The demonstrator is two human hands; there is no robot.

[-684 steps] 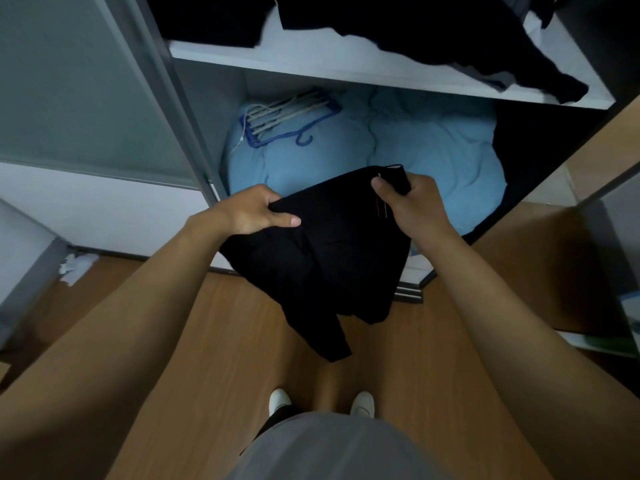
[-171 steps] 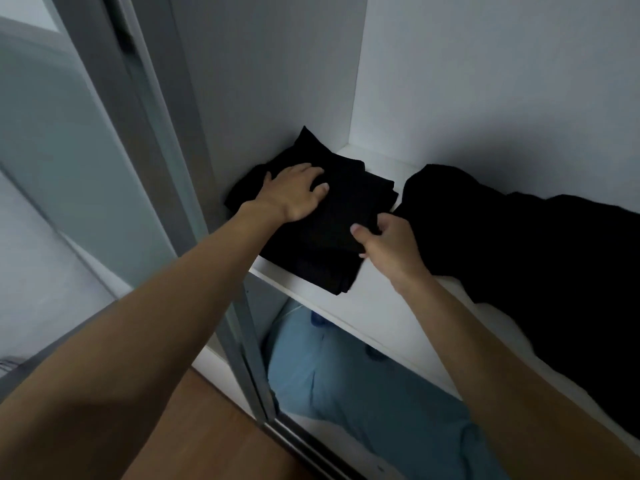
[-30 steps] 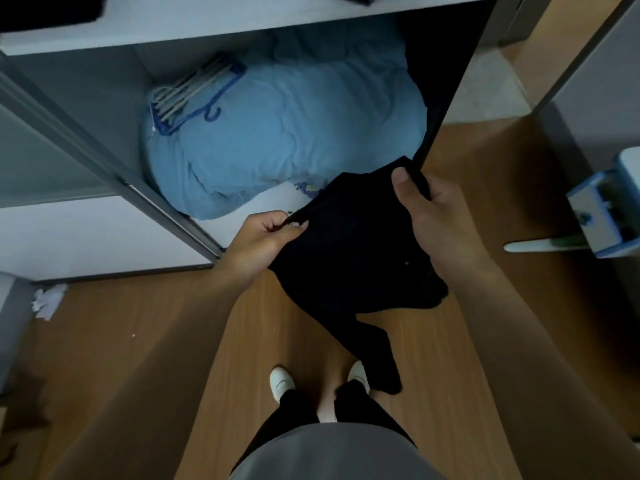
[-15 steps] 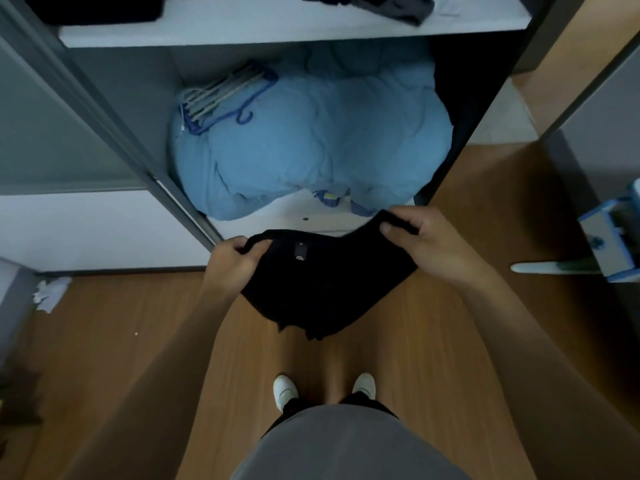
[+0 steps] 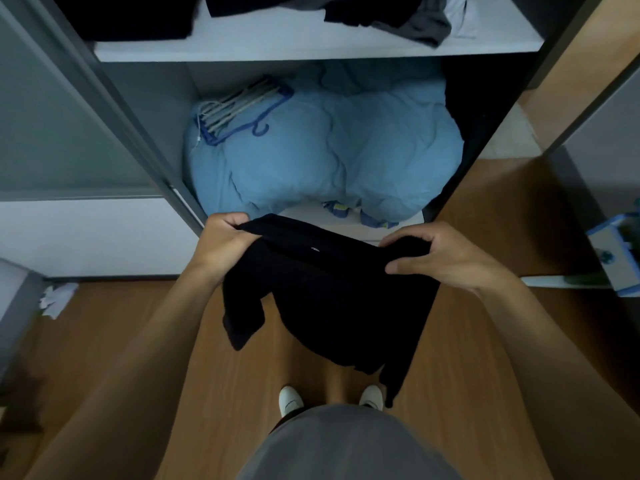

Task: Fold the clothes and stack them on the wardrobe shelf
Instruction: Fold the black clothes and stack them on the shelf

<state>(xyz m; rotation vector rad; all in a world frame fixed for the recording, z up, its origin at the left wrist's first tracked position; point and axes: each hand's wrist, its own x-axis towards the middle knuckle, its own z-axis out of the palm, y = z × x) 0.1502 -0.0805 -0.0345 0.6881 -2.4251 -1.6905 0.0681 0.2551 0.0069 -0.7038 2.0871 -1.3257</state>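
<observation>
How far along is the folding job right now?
Done: a dark stack sits at the left of the shelf. In hand: the left hand and right hand hold a black garment, not yet folded. Left: loose clothes on the shelf's right.

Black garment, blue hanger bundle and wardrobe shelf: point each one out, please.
black garment [image 5: 332,292], head view, middle of the hanging cloth.
hanger bundle [image 5: 239,110], head view, on the bunched hangers.
wardrobe shelf [image 5: 311,46], head view, bare white front strip.
</observation>
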